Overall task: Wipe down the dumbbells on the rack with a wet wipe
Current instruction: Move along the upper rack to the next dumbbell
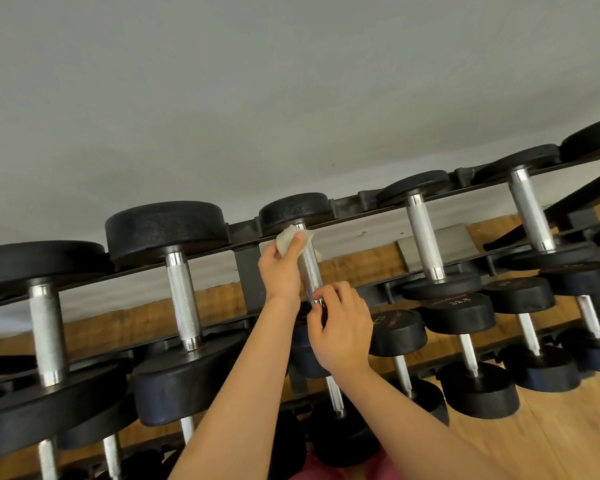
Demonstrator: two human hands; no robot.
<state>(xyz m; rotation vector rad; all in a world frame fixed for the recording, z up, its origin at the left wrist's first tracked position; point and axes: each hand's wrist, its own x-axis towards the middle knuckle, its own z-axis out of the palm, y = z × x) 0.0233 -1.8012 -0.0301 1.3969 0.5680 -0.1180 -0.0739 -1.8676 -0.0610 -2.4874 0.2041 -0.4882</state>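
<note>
Down at the bottom centre of the frame, your two bare forearms rise from a strip of pink clothing (326, 471) and reach up toward the dumbbell rack (246, 268). Your right hand (340, 327), just right of centre, is curled around the near end of a knurled steel handle (310, 268), its fingertips (321, 292) pinching the bar where it meets the near head, which your hand mostly hides. Your left hand (279, 268), a little higher and to the left, is closed on a crumpled white wet wipe (291, 239), the thumb pressing it against the far end of that same handle, right under the far black head (297, 211) of the dumbbell.

That dumbbell sits on the top tier, in the middle of the frame. To its left on the same tier lie two larger dumbbells (182, 278), one at centre left and one at the left edge, both with shiny knurled grips and broad black heads. To its right, two more dumbbells (425, 237) run off toward the upper right corner.

Below the top tier, lower rows of smaller black dumbbells (459, 313) fill the right and lower left of the frame; one head carries pale numbers too small to read surely. A wooden floor (568, 427) shows at lower right. Behind the rack, a plain grey wall (257, 81) takes up the whole upper half.
</note>
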